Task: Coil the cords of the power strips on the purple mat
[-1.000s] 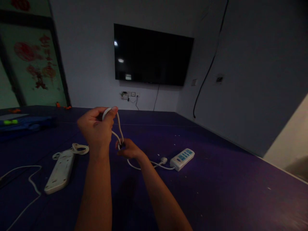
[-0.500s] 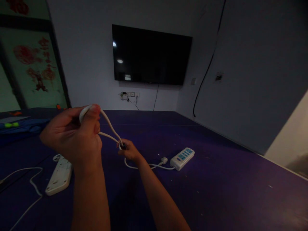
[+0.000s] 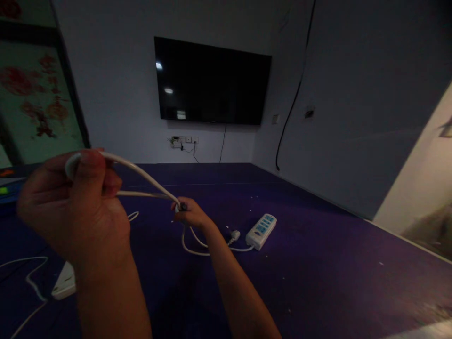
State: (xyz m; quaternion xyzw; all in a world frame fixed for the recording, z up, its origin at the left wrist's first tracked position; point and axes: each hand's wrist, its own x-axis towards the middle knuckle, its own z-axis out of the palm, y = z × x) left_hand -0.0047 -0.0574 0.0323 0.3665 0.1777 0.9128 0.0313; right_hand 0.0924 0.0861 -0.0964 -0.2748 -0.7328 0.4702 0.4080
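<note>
My left hand (image 3: 84,197), raised at the left, pinches a bend of a white power cord (image 3: 141,173) between thumb and fingers. Two strands of it stretch across to my right hand (image 3: 190,212), which is closed around them beside a small dark piece (image 3: 182,207), perhaps a tie. Below my right hand the cord drops in loops to the purple surface. It leads to a white power strip (image 3: 262,231) with blue socket faces. A white plug (image 3: 235,235) lies just left of that strip.
A second white power strip (image 3: 65,282) lies at the lower left, partly behind my left forearm, near a thin white cable (image 3: 33,282). A television (image 3: 212,82) hangs on the far wall above outlets (image 3: 185,140). A black cable (image 3: 291,110) dangles at the right wall.
My left hand has moved left and nearer, pulling the cord strands longer and straighter. My right hand keeps its hold. The view has turned slightly right.
</note>
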